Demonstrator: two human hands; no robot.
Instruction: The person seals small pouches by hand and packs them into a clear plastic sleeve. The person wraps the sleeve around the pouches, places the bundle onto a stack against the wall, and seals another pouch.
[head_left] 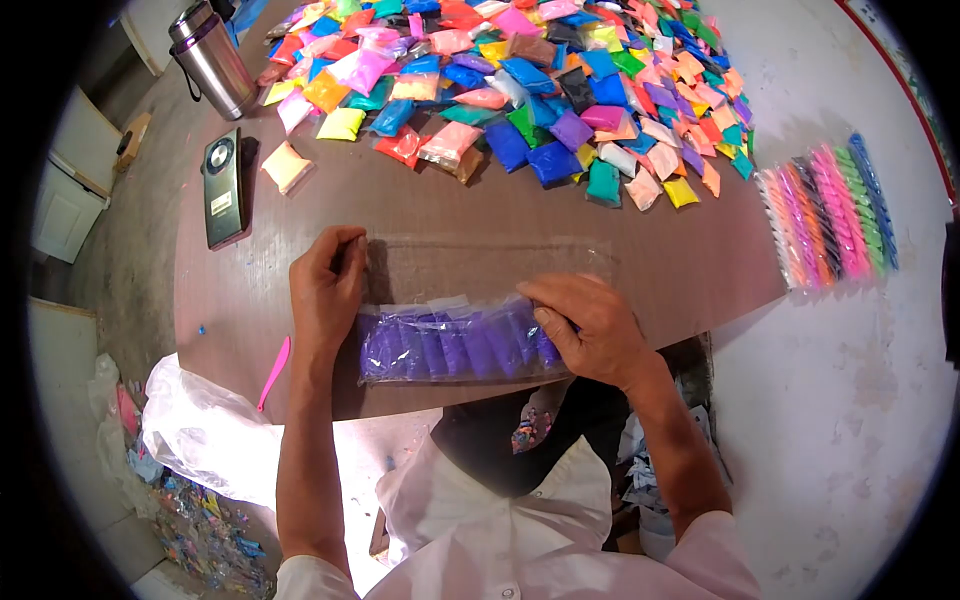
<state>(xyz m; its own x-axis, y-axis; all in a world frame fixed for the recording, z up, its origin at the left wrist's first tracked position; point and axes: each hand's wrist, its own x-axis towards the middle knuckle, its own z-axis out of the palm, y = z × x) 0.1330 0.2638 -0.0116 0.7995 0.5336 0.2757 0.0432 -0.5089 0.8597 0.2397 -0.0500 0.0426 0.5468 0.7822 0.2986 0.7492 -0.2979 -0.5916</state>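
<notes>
A clear plastic bag [480,262] lies flat on the table near its front edge. Inside its lower half is a row of several purple packets [450,345], side by side. My left hand [330,275] is closed at the bag's upper left corner, fingertips pinching the film. At the bag's right side, my right hand [590,325] is bent over the row's end, thumb and fingers closed on the plastic near the top of the packets. Its palm hides the bag's right edge in part.
A large heap of small coloured packets [530,80] covers the back of the brown table [700,260]. One peach packet [287,167] lies apart. A phone-like black device [226,190], a steel flask [212,60] and a pink plastic stick [274,373] are leftward; bagged coloured rows [825,215] lie right.
</notes>
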